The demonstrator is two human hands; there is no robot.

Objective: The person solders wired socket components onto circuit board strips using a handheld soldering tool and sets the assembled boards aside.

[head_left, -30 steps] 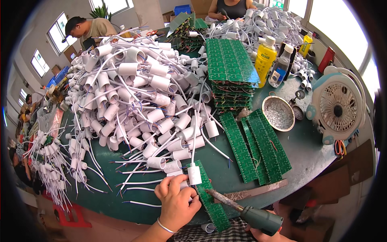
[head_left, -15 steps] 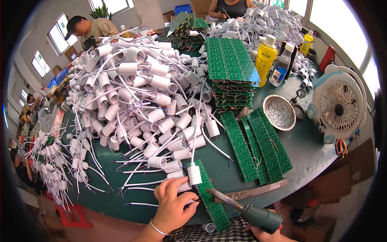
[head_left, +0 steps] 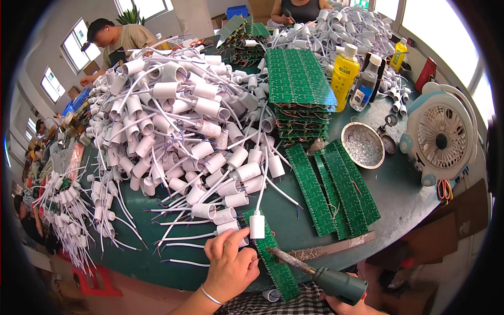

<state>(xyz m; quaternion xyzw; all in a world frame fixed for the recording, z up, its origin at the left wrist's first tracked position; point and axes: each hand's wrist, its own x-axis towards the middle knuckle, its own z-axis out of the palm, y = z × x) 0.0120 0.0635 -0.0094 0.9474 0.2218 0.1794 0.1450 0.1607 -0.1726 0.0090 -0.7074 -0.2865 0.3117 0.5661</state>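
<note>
My left hand (head_left: 231, 262) is bent beside a narrow green circuit board strip (head_left: 278, 273), its thumb and fingers drawn together at the board's left edge. Whatever they pinch is hidden. One fingertip reaches close to a white lamp holder (head_left: 257, 227), which sits over the upper part of the strip with its white cable running upward. In my right hand (head_left: 344, 305) is a soldering iron (head_left: 338, 283) with a dark green handle. Its tip points left and meets the strip just below the lamp holder; exact contact is hard to make out.
A large heap of white lamp holders (head_left: 173, 121) with cables fills the left. Stacked circuit boards (head_left: 302, 79), loose board strips (head_left: 344, 184), a metal bar (head_left: 336, 247), a solder bowl (head_left: 362, 146), bottles (head_left: 345, 76) and a fan (head_left: 441, 134) stand right. Two people work across the table.
My left fingers have curled in more, and the lamp holder has shifted slightly right and up. The soldering iron stays at nearly the same spot. The person at far left has stretched out an arm.
</note>
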